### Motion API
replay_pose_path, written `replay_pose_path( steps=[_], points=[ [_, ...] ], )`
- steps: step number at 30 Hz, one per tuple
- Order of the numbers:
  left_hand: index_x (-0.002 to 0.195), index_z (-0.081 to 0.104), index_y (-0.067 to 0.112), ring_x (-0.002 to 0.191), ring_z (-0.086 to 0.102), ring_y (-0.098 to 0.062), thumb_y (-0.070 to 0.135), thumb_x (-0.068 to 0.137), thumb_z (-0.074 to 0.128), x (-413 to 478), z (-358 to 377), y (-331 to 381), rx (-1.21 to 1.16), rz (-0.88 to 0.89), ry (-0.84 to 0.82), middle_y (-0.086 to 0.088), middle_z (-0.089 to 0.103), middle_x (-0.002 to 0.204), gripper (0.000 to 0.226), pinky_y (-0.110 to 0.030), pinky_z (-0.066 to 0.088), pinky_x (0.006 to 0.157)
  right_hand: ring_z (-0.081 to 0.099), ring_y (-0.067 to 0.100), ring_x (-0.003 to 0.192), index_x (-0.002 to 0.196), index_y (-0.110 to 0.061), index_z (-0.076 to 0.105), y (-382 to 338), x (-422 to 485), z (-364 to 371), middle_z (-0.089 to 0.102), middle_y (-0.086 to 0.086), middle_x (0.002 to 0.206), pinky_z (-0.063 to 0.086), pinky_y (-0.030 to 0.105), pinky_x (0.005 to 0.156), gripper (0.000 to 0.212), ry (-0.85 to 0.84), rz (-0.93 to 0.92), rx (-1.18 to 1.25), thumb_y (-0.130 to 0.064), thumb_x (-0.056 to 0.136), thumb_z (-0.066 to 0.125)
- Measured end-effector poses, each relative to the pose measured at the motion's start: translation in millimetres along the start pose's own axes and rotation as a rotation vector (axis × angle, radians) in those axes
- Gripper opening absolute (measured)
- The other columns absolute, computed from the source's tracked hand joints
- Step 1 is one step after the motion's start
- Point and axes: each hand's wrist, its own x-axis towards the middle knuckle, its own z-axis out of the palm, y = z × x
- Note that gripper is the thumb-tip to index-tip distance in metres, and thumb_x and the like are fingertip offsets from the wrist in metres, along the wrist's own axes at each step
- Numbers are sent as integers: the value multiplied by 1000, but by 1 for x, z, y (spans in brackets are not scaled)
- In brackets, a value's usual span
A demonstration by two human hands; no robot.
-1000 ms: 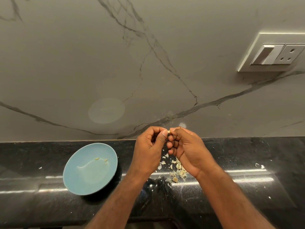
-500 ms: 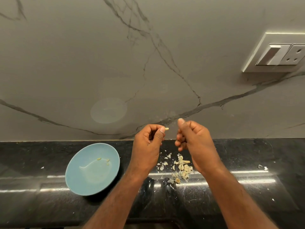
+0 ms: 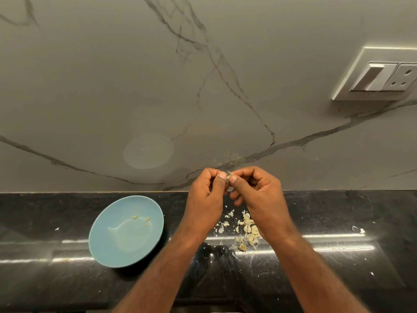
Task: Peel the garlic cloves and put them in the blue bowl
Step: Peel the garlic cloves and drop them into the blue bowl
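Note:
Both hands meet above the black counter, close to the wall. My left hand (image 3: 206, 196) and my right hand (image 3: 259, 195) pinch one small garlic clove (image 3: 229, 176) between thumbs and fingertips; most of the clove is hidden by them. A pile of unpeeled cloves and papery skins (image 3: 247, 231) lies on the counter just below my right hand. The blue bowl (image 3: 106, 245) stands to the left of my left forearm and holds a few small peeled pieces (image 3: 146, 220).
The black stone counter (image 3: 338, 222) runs left to right, scattered with white skin flakes (image 3: 357, 229). A grey marble wall rises behind it, with a white switch and socket plate (image 3: 381, 75) at the upper right.
My hands had moved apart half a second ago, the clove staying in my left fingertips. Now my right hand has come back and both pinch the clove again.

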Motion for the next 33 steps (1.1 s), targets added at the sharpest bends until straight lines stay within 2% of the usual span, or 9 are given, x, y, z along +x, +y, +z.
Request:
replay_pose_path(
  steps=[6,10,14,18,22,25,27,30,33],
  points=[
    [80,55,16,66,54,-5,27,106,40,2,0,-4,-21,-113,35,5,58,71,32,-27,43,63,66,21,70,88,-7,66,-2,4,-3,70,16,90,53,26,56,6,24,118,314,-2,86,69],
    [75,56,12,57,53,-4,34,105,43,2,0,-8,25,-101,37,3,57,64,39,-16,44,54,66,21,69,86,-7,63,1,5,-6,70,14,83,54,27,58,15,15,149,374,6,91,59],
    [81,63,14,56,55,-4,33,104,48,1,-1,-12,5,-131,9,5,61,63,33,-18,45,53,53,13,58,93,-9,70,5,4,-6,60,3,67,48,24,52,23,27,143,146,5,94,52],
    [100,69,20,68,63,-8,14,102,52,3,-2,-12,-69,-200,-14,1,71,78,17,-23,47,60,51,7,54,106,-27,73,11,4,-7,56,-3,56,49,26,56,31,-16,143,-135,-6,99,53],
    [105,71,15,74,65,-12,13,102,54,3,-3,-9,-209,-284,-50,-2,74,83,18,-24,50,61,47,17,59,114,-37,69,15,2,-5,56,-3,69,45,34,58,37,-72,80,-250,-7,99,53],
    [104,72,13,74,65,-11,12,101,54,5,-6,-6,-267,-306,-49,-3,74,83,18,-22,51,61,44,4,57,124,-33,68,23,4,-8,51,-6,75,42,22,57,35,-52,-59,-515,-12,97,57],
    [105,72,12,73,66,-11,11,101,55,5,-7,-6,-277,-300,-44,-3,75,83,17,-22,51,61,49,5,62,126,-26,69,26,6,-11,53,-5,79,40,16,59,32,-41,-95,-710,-17,97,58],
    [103,72,12,71,67,-11,11,98,59,5,-7,-7,-252,-278,-42,-4,76,83,14,-22,52,61,56,5,69,118,-19,73,26,6,-13,59,-5,83,44,15,63,25,-10,-92,-724,-18,96,61],
    [91,73,14,67,68,-10,17,93,69,5,-6,-10,-121,-223,-18,-3,76,79,5,-22,51,58,54,0,62,105,-20,75,22,7,-14,61,-7,77,45,15,58,16,29,-62,-594,-15,92,67]
  ],
)
